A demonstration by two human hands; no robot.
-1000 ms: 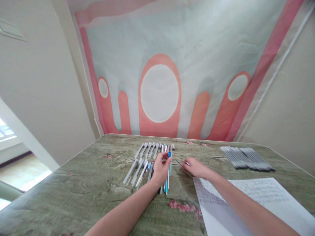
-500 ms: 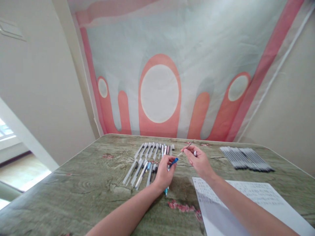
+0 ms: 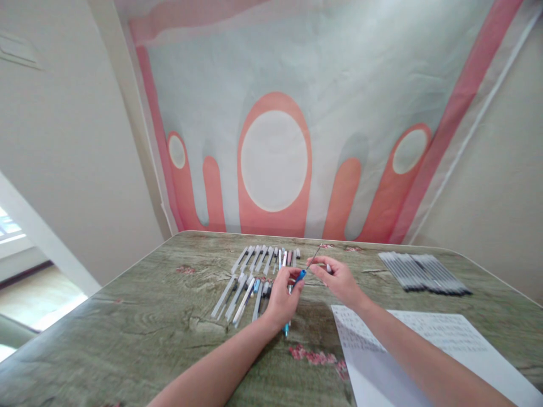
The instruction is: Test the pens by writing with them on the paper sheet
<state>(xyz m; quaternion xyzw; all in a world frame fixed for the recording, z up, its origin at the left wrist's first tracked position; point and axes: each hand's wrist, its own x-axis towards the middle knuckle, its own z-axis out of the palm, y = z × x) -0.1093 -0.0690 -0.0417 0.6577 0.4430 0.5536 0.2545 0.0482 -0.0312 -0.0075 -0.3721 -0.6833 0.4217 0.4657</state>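
My left hand (image 3: 281,297) is closed around a blue pen barrel (image 3: 301,276), whose end sticks up between thumb and fingers. In a pinch, my right hand (image 3: 339,281) holds a thin dark pen refill (image 3: 314,256), slanting up and away. The refill's lower end is close to the top of the barrel; whether it has entered cannot be made out. A small whitish piece (image 3: 328,268) shows among the right fingers, too small to name. Under and beside my left hand lie pen parts, among them a light-blue tip (image 3: 286,329).
Grey pen parts lie in a back row (image 3: 254,259) and a front row (image 3: 233,297) left of my hands. Farther right is a block of clear refills with dark ends (image 3: 424,273). A written sheet of paper (image 3: 407,350) lies under my right forearm on the wood-patterned table (image 3: 139,333).
My right hand has moved left and slightly down, bringing the refill's lower end close to the blue barrel. The refill now stands steeper. My left hand has hardly moved.
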